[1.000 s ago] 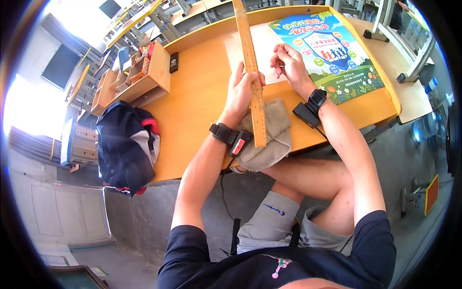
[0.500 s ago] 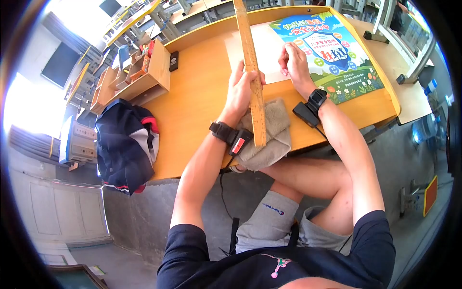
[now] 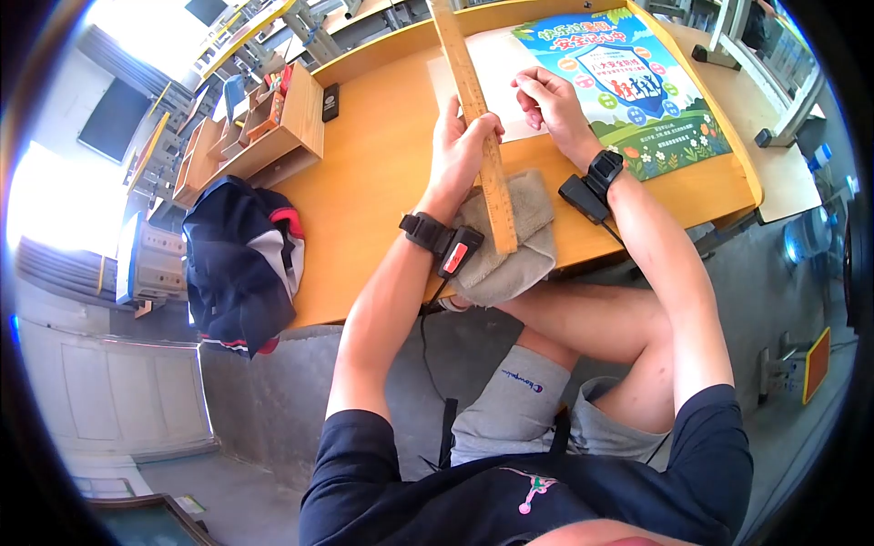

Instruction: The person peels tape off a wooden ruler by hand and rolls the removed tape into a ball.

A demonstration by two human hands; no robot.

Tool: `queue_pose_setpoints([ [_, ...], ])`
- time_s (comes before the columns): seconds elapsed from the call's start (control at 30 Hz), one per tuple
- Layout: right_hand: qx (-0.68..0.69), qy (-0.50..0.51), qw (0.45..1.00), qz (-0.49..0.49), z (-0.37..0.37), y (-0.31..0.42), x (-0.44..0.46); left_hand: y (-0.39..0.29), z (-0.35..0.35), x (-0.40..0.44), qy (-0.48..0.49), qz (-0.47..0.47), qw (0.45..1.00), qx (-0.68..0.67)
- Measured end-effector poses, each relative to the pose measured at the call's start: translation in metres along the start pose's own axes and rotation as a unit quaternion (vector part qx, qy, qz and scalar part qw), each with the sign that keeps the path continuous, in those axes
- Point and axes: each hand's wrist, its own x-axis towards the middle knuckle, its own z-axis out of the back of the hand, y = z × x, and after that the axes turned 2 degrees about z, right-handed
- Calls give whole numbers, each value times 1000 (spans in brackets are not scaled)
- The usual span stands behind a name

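"What's in the left hand (image 3: 460,147)?"

"A ruler (image 3: 466,77), clasped partway along, above the tabletop (image 3: 364,182); its near end overlaps the cloth (image 3: 533,223), touching or not, I can't tell. The right hand (image 3: 553,105) has a half-curled grip; whether it holds anything, I can't tell."

"Any risk?"

"If the left grip slackens, I'd say the long ruler could tip. The cloth overhangs the near edge; a knock might drop it."

"Any writing?"

"The poster (image 3: 669,136), far right: 快乐过暑假, 安全记心中. The shorts (image 3: 496,400) seemingly say Champion."
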Motion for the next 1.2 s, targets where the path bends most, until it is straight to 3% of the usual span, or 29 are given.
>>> queue_pose_setpoints([
  [0.23,-61,75,995,9,-8,8,-2,2,1,2,-68,-17,997,-40],
  [0.43,-53,125,991,13,-6,1,-1,-3,-2,3,-92,-15,995,29],
  [0.63,-94,134,986,12,-7,3,0,-1,1,8,-109,-26,989,97],
  [0.87,-116,126,985,14,-7,3,-3,2,4,4,-100,-13,994,40],
  [1.13,-60,117,991,-19,-3,0,-5,9,4,4,-123,-20,992,18],
  [1.2,-57,111,992,10,-4,-5,-1,7,8,7,-125,-24,990,62],
])
